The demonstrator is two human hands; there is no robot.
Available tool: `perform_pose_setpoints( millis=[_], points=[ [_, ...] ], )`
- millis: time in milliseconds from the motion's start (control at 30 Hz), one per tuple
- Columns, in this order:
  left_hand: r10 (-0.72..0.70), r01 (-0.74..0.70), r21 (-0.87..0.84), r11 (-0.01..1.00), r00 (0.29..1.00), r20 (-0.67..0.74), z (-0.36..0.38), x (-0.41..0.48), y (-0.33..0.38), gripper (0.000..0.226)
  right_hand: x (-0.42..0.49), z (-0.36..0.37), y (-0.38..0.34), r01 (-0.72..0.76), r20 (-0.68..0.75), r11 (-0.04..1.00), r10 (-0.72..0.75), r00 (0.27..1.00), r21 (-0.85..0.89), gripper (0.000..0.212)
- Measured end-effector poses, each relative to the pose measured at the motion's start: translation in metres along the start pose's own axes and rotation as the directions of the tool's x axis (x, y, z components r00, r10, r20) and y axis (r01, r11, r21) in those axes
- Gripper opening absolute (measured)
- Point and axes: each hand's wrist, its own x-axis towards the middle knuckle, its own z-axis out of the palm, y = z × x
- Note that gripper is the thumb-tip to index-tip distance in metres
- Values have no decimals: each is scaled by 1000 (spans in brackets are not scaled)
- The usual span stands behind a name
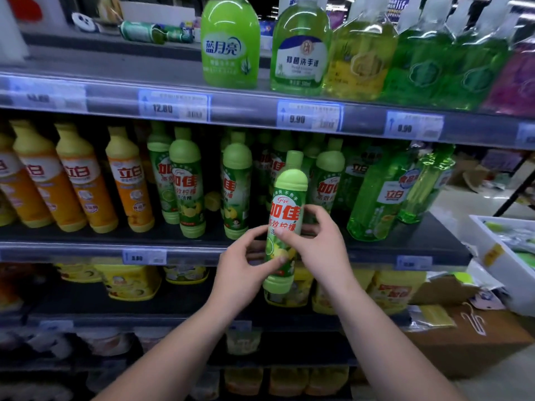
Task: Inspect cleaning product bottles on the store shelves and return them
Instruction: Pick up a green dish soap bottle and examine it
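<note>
A slim green dish-soap bottle (285,215) with a red-lettered label and lemon picture stands upright in the air in front of the middle shelf (86,250). My left hand (246,264) grips its lower part, thumb across the label. My right hand (318,241) pinches its middle from the right side. Behind it on the shelf stand several matching green bottles (188,186), with a gap just behind the held one.
Orange-yellow bottles (72,180) fill the middle shelf's left; clear green bottles (379,195) stand at its right. Large green soap bottles (230,44) sit on the top shelf. Yellow tubs (127,282) lie below. A cardboard box (463,337) and white bin (498,256) are at right.
</note>
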Motion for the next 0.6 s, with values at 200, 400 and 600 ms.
perform_pose_setpoints(
  millis=[200, 400, 600],
  points=[
    [27, -26, 24, 999, 997, -69, 0, 24, -6, 63, 19, 4, 1, 41, 38, 995, -38, 999, -88, 68],
    [-72, 76, 24, 997, 988, -140, -15, 37, -23, 54, 42, 15, -4, 61, -105, 993, -71, 992, -97, 60],
    [-210, 261, 212, 942, 949, -235, -45, 35, -50, 52, 78, 35, 8, 21, -148, 994, -37, 988, -108, 82]
  ],
)
